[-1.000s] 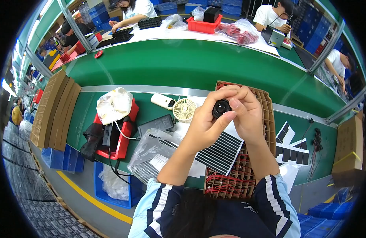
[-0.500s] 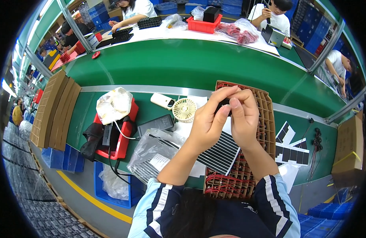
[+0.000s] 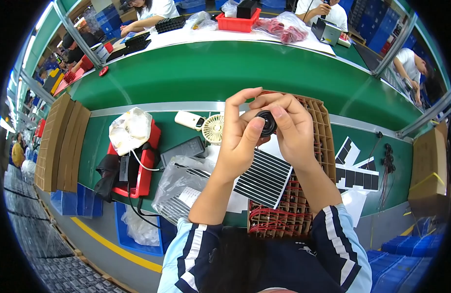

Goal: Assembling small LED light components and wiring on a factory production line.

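Note:
My left hand [image 3: 240, 139] and my right hand [image 3: 291, 129] are raised together over the workbench, both gripping one small round black part [image 3: 267, 123] between thumbs and fingertips. Under my hands lies a white sheet of black adhesive strips [image 3: 263, 176]. It rests on a brown cardboard grid tray [image 3: 317, 122] whose cells hold small parts with red wires [image 3: 279, 217].
A small cream fan [image 3: 213, 129] and a white handle piece [image 3: 190, 119] lie left of my hands. A red tray [image 3: 148, 161] holds a white bag [image 3: 130, 131] and cables. Clear bags [image 3: 179, 183], cardboard stacks [image 3: 59, 141], more strip sheets [image 3: 355, 173]. A green conveyor [image 3: 225, 71]; other people sit beyond it.
My hands have kept hold of the black round part and shifted slightly, the fingers turning it between them. Everything on the bench stays where it was.

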{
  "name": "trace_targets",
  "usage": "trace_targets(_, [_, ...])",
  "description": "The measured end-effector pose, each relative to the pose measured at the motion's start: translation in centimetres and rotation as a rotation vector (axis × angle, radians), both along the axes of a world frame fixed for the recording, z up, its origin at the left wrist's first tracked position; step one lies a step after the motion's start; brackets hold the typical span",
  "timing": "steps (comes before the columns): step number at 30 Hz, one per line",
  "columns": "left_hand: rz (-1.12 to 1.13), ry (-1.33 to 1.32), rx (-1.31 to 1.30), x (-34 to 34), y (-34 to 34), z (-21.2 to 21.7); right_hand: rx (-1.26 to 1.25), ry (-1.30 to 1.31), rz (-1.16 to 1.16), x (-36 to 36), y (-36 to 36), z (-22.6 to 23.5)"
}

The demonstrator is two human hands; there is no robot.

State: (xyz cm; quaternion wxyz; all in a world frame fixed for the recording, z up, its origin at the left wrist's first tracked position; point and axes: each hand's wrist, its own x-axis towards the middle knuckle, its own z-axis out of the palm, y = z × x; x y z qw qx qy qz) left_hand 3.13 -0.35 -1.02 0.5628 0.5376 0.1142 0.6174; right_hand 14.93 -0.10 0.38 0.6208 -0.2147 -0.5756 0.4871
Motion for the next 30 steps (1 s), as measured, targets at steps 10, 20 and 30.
trace_targets(10, [-0.041, -0.036, 0.003, 0.1, -0.6, 0.3, 0.022, -0.01, -0.009, -0.4, -0.1, 0.4])
trace_targets(20, [0.11, -0.004, 0.015, 1.2, -0.8, 0.4, 0.035, 0.017, 0.032, -0.6, 0.2, 0.0])
trace_targets(30, [0.042, -0.004, 0.021, 0.7, -0.5, 0.4, 0.039, 0.042, 0.073, -0.1, 0.8, -0.5])
